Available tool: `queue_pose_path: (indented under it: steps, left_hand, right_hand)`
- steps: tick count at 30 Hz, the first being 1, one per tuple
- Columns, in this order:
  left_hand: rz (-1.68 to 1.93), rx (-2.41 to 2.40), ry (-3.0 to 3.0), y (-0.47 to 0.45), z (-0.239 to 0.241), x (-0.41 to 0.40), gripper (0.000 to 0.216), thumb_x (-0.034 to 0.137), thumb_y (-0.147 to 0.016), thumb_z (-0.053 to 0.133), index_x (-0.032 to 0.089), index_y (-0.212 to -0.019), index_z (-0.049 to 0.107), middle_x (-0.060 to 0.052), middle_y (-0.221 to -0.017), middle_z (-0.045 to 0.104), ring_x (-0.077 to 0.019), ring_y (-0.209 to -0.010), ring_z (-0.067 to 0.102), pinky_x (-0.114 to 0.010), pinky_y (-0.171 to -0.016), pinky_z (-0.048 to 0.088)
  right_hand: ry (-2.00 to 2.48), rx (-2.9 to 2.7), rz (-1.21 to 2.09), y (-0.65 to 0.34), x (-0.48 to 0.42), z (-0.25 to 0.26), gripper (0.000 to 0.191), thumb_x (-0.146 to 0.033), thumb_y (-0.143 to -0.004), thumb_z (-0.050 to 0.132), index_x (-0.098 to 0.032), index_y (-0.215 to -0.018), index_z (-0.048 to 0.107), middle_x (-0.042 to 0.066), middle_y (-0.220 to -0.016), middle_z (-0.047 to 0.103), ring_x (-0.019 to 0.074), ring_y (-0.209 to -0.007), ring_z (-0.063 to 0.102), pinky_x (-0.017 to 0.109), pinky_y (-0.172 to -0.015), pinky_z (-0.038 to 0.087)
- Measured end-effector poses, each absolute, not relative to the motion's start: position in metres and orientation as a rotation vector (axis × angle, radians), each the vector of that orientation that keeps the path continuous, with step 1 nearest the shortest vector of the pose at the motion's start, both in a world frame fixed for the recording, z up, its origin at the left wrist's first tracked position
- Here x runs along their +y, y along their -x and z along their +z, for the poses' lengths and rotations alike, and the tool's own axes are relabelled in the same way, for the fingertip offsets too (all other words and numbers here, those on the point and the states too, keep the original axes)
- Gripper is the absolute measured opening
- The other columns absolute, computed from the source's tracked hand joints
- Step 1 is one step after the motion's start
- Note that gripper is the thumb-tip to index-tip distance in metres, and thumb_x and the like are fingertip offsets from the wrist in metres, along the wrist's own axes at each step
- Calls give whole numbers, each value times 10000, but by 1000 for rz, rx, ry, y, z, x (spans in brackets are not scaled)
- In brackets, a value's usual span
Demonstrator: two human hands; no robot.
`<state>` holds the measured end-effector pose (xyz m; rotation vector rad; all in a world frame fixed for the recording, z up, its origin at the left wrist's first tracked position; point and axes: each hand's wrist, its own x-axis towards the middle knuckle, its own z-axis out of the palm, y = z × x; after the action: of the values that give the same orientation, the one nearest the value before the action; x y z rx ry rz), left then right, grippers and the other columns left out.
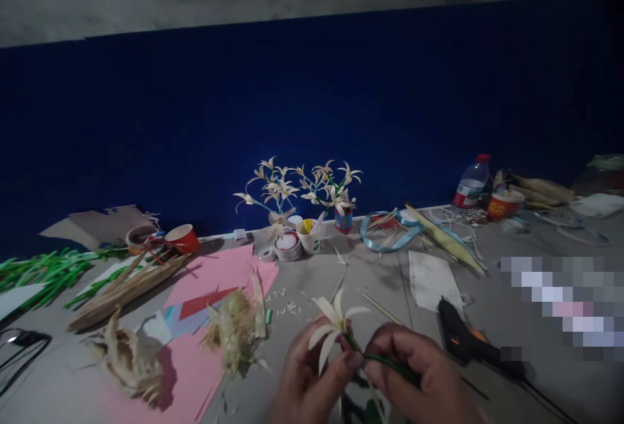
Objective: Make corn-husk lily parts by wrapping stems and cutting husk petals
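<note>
An artificial flower with long cream petals is held upright just above the table, near the bottom middle. My left hand pinches it with thumb and fingers right below the petals. Close beside it, my right hand has its fingers closed round the green stem, which runs off to the right. Dark, partly hidden objects lie beneath the hands. To the right of my right hand rests a black hot glue gun with an orange trigger.
Finished flower sprays stand in small containers against the blue wall. Pink paper, dried husks and green stems cover the left side. White paper, blue ribbon and a plastic bottle are at right.
</note>
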<state>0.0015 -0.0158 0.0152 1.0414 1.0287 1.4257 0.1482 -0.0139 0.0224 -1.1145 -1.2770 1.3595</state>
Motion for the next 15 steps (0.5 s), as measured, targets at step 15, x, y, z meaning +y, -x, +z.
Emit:
queue_pose_path:
  steps: [15]
  left_hand:
    - [1375,1040,-1047,5,-7,-21,278,378,-713,778,183,-905,728,-94,-998,713,-278,-1013,614,-301,-858,481]
  right_hand:
    - [1037,-1268,1377,-159,-11,30,95,-231,-666,697,-206,-709,617,-32,-653,572,138,-606,496,236,-554,383]
